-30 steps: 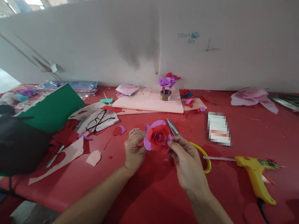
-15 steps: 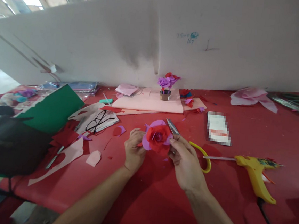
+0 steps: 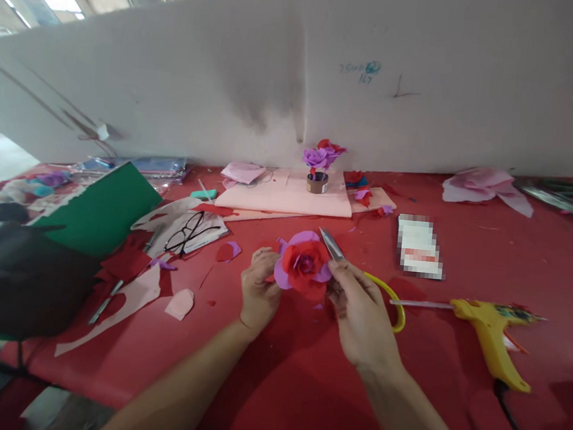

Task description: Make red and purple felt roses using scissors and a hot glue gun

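A handmade flower (image 3: 305, 265) with red inner petals and purple outer ones is held up between both hands, its face turned toward me. My left hand (image 3: 261, 286) is closed on it from the left, fingertips partly hidden behind the petals. On the other side my right hand (image 3: 359, 305) pinches the edge of a purple petal between thumb and fingers. Scissors (image 3: 333, 244) with yellow handles lie on the table just behind and beside my right hand, which covers part of them.
A yellow glue gun (image 3: 491, 333) lies at the right on the red table (image 3: 270, 401). Behind it is a phone-shaped, blurred-out object (image 3: 420, 247). A small pot of flowers (image 3: 317, 183) stands on pink sheets (image 3: 268, 197). Eyeglasses (image 3: 184, 236) and paper scraps (image 3: 180, 304) lie left.
Both hands and the flower have shifted very slightly to the right. The grip on the flower looks the same.
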`<state>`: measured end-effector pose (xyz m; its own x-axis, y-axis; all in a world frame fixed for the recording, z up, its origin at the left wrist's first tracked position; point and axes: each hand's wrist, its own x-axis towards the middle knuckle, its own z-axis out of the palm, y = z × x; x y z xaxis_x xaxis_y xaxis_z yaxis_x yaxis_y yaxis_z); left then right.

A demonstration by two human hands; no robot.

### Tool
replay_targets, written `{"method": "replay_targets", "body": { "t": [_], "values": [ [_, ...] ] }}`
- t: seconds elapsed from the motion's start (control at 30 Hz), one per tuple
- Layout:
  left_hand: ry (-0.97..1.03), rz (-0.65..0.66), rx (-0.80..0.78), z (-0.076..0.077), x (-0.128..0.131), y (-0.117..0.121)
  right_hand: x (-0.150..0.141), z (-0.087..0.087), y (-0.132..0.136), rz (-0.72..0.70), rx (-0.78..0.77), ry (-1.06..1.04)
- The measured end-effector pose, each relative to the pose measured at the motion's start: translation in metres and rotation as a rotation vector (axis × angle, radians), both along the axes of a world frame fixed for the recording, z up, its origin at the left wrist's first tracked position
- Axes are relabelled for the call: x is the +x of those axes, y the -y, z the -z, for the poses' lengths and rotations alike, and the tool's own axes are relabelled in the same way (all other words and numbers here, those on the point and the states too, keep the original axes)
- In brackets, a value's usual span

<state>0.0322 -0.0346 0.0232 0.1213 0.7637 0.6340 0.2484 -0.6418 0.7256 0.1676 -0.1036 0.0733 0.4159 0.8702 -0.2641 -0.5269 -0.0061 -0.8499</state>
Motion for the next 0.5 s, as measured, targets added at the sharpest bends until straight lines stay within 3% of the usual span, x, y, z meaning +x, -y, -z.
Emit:
{"method": "replay_targets", "body": {
  "t": [0.37, 0.5],
  "values": [
    [0.035, 0.040, 0.007, 0.0001, -0.0011, 0.0000, -0.0054, 0.0053, 0.0005, -0.048, 0.088, -0.064],
    [0.056, 0.019, -0.027, 0.0025, -0.0021, -0.0016, -0.0038, 0.0029, 0.0025, -0.124, 0.103, 0.027]
  ]
}}
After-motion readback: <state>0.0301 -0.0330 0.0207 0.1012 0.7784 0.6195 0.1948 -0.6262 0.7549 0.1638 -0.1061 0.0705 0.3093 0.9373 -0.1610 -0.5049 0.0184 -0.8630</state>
